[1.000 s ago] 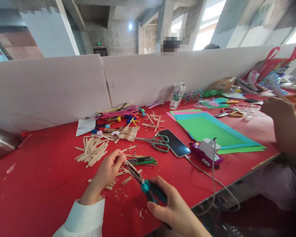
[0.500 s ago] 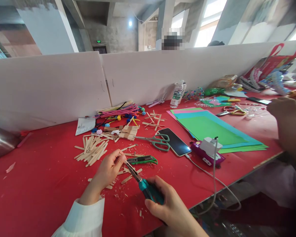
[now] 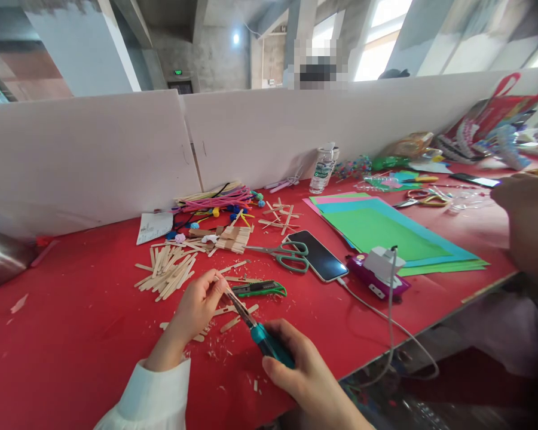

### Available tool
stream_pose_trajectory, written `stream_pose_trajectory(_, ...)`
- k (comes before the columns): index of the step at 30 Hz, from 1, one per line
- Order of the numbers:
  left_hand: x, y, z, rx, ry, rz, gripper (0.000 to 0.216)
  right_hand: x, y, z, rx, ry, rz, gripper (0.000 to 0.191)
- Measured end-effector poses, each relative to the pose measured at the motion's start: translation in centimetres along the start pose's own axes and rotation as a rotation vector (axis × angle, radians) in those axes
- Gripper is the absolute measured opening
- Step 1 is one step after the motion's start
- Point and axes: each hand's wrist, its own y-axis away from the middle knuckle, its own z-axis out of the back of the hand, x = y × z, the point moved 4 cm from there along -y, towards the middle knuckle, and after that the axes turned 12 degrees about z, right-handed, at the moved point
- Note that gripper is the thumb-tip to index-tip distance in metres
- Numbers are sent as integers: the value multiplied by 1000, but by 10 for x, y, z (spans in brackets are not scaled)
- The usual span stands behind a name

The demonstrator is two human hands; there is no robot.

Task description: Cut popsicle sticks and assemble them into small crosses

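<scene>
My left hand (image 3: 196, 310) pinches a thin wooden craft stick (image 3: 222, 285) over the red table (image 3: 72, 334). My right hand (image 3: 305, 373) is closed round the teal handles of a pair of pliers (image 3: 257, 331), whose dark jaws bite on the stick right beside my left fingertips. Wood chips and cut stick pieces (image 3: 233, 322) lie under both hands. A green utility knife (image 3: 260, 289) rests just beyond the pliers' tip.
A pile of craft sticks (image 3: 168, 272), green-handled scissors (image 3: 287, 257), a phone (image 3: 317, 255) cabled to a purple power bank (image 3: 376, 278), coloured paper sheets (image 3: 385, 230), pipe cleaners (image 3: 215, 202) and a water bottle (image 3: 321, 170) lie ahead. Another person's hand (image 3: 522, 197) works at the right. White partition (image 3: 116, 149) behind.
My right hand has closed the pliers' handles tighter and slid slightly left and down. My left hand keeps its pinch on the stick. The other person's hand has shifted right.
</scene>
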Motion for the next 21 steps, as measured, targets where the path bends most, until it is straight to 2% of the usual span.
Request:
stream_pose_trajectory(16, 0, 1, 1, 17, -18, 2, 29, 1, 0, -4, -39, -19, 13, 23)
stream_pose_trajectory(21, -3, 1, 2, -55, -115, -57, 28, 0, 0, -3, -24, 136, 45, 22)
